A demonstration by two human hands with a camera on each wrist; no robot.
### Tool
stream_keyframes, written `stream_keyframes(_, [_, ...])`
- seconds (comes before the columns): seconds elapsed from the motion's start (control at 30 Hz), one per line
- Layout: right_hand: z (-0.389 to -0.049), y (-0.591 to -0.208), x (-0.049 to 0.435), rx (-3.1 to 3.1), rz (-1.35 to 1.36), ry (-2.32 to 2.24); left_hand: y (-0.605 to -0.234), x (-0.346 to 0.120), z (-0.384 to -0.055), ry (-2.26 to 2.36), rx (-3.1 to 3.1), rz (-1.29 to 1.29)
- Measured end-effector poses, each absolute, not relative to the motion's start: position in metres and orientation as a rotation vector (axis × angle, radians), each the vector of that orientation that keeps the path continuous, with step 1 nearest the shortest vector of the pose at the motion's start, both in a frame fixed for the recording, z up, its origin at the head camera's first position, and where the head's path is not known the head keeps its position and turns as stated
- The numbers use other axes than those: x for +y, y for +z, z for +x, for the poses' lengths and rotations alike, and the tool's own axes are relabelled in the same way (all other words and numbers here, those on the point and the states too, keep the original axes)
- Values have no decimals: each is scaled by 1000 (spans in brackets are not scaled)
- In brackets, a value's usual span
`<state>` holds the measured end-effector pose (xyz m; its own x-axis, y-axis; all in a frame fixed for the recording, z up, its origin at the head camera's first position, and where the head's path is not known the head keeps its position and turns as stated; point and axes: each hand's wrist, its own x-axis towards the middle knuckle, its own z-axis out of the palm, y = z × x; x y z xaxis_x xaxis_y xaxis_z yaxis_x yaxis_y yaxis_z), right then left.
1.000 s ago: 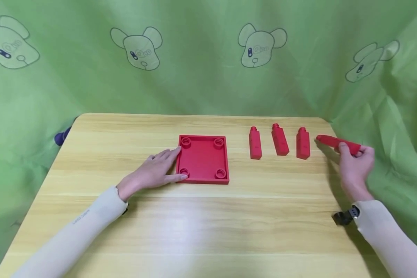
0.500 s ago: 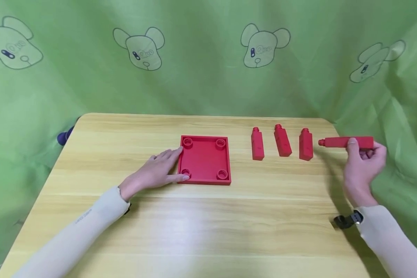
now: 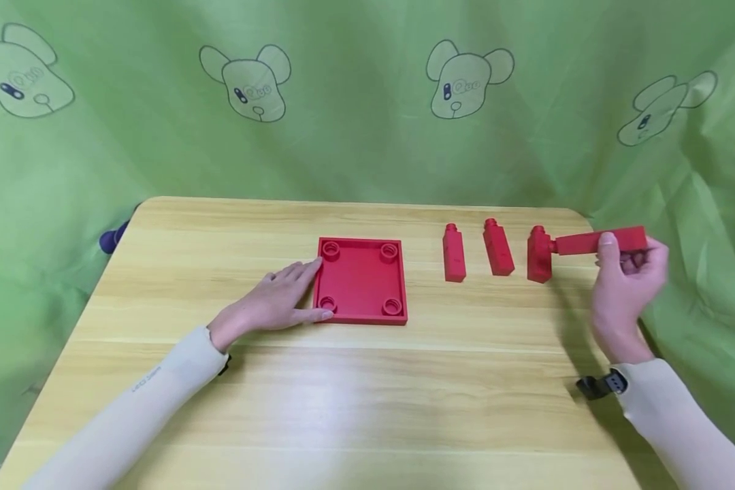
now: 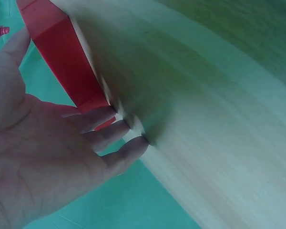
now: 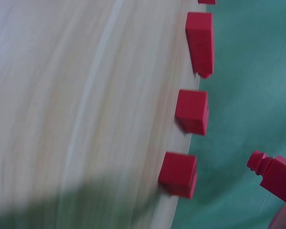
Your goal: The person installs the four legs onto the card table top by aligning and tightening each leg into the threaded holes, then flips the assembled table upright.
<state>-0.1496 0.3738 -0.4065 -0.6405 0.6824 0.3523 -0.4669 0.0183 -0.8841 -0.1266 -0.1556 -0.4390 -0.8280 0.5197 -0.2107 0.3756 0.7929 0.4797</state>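
Note:
A red square tabletop panel (image 3: 358, 280) lies on the table with its raised rim and round threaded sockets facing up. My left hand (image 3: 266, 299) rests against its left side, fingers extended and thumb over the near left corner. In the left wrist view, that hand's fingers (image 4: 128, 152) lie beside the panel's red edge (image 4: 66, 57). My right hand (image 3: 627, 292) pinches a red table leg (image 3: 600, 240) above the table's right edge, threaded tip pointing left. In the head view, this tip overlaps the nearest lying leg (image 3: 539, 255); contact cannot be told.
Two more red legs, one on the left (image 3: 454, 253) and one in the middle (image 3: 498, 248), lie right of the panel, threaded ends toward the back. A green curtain (image 3: 355, 150) hangs behind the wooden table (image 3: 343, 408). A dark blue object (image 3: 113, 238) shows at the left edge.
The held leg has turned from sloping down rightward to rising slightly rightward. My right hand went right, then back left, bringing the tip over the nearest lying leg in view. My left hand stays put.

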Motion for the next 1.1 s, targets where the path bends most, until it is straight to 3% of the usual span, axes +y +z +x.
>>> stream_keyframes(1.1, [-152, -387, 247, -1974, 145, 1968, -443, -155, -126, 424, 2735, 645])
